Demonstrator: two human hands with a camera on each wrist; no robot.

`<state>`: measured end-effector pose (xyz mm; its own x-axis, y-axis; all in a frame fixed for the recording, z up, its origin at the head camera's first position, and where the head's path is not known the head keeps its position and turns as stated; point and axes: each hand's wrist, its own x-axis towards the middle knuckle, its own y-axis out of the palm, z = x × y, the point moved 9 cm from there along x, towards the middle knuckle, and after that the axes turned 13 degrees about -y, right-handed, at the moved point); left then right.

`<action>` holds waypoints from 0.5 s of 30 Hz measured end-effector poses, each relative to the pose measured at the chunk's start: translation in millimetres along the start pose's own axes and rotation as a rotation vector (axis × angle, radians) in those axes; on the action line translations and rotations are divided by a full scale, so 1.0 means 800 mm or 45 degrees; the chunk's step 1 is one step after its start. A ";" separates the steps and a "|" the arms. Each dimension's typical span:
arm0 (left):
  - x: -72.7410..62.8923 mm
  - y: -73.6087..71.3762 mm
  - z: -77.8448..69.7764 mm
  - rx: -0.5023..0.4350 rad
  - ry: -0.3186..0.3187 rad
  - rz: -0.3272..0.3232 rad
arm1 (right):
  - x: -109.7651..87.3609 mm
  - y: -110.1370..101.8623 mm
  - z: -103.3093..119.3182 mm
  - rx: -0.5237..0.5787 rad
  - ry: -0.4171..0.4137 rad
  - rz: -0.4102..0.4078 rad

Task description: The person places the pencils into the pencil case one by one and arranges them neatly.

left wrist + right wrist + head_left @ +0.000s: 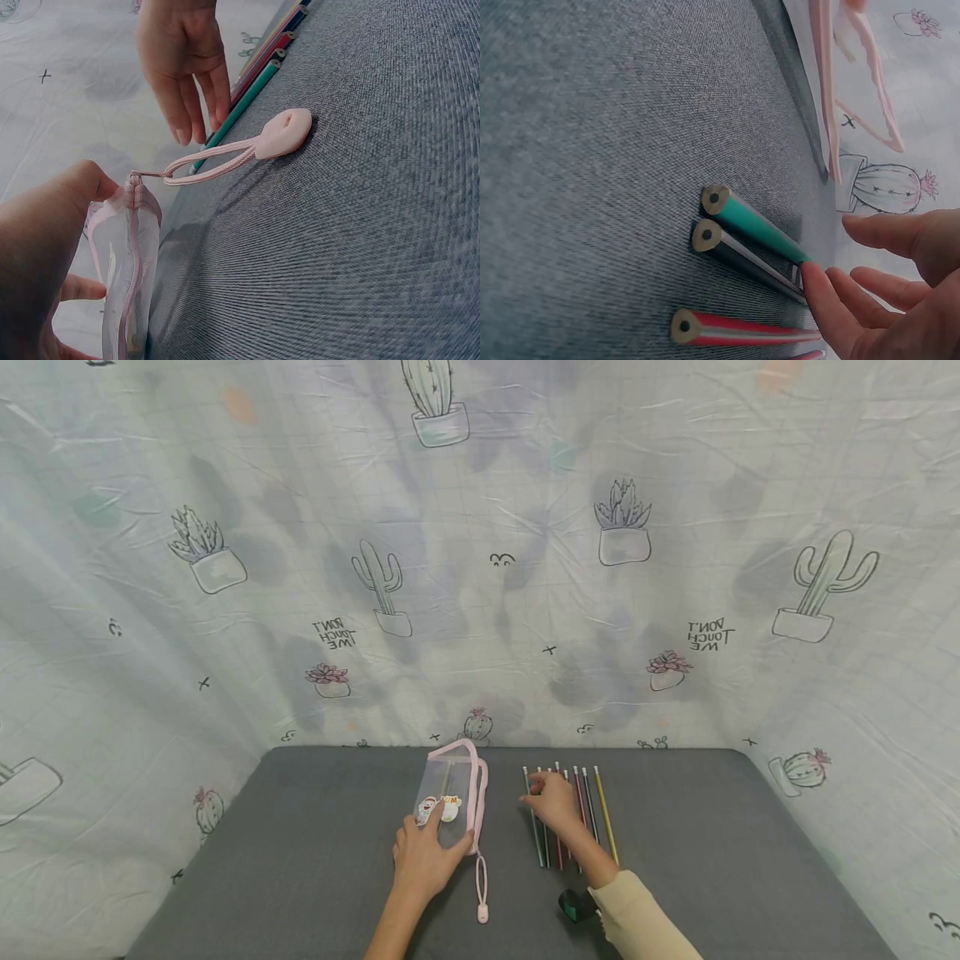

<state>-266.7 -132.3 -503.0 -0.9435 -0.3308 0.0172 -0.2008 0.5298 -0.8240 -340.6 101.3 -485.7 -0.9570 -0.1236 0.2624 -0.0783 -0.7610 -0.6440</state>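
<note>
A cactus-print cloth (pixel 457 610) hangs behind a grey table (pixel 322 835).

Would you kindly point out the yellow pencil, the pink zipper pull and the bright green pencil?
Yellow pencil (pixel 606 812): head view, mid-shaft.
Pink zipper pull (pixel 283 135): left wrist view, thick end.
Bright green pencil (pixel 760 226): right wrist view, painted side.

so on the table (pixel 322 852) there's a pouch (pixel 427 781) left of a row of pencils (pixel 581 793), gap between them, with a thin stick inside the pouch. its pull cord (pixel 482 913) trails off the near corner. left hand (pixel 425 858) on the pouch, right hand (pixel 555 802) over the row's left half. curtain (pixel 525 610) behind the table.
</note>
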 end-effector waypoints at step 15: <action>0.001 0.001 0.000 -0.004 -0.002 0.011 | 0.017 0.023 -0.005 -0.049 0.064 0.086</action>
<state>-267.3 -132.2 -503.6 -0.9447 -0.3277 0.0090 -0.1935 0.5351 -0.8223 -356.3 87.8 -497.1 -0.9732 -0.1408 0.1819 -0.0231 -0.7270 -0.6863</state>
